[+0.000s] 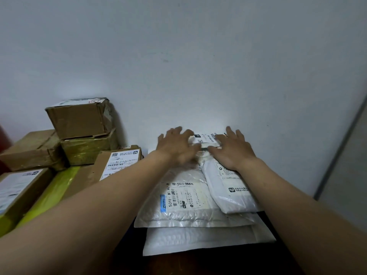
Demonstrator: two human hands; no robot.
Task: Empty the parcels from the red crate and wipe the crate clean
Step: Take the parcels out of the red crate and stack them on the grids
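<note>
Left hand [176, 144] and right hand [232, 150] lie spread and flat on either end of a small labelled parcel [206, 140]. They are probably steadying it on top of the white mailer stack [188, 211] so the pile stays tidy on the desk [198, 263]. Cardboard boxes [79, 124] sit left of the stack, apparently sorted apart. Farther left, a red sliver [3, 139] may be the red crate; I cannot tell.

Dim, flat light with a cool blue-grey cast covers the wall [198, 56]. The left hand [176, 147] is smeared by motion blur, and the right hand [234, 151] is slightly soft. At 6 o'clock the dark surface [198, 263] sinks into near-black shadow. The yellow tape [59, 187] at 8 o'clock carries a mild sheen. The grey strip [338, 154] at 3 o'clock leans with wide-angle distortion.
</note>
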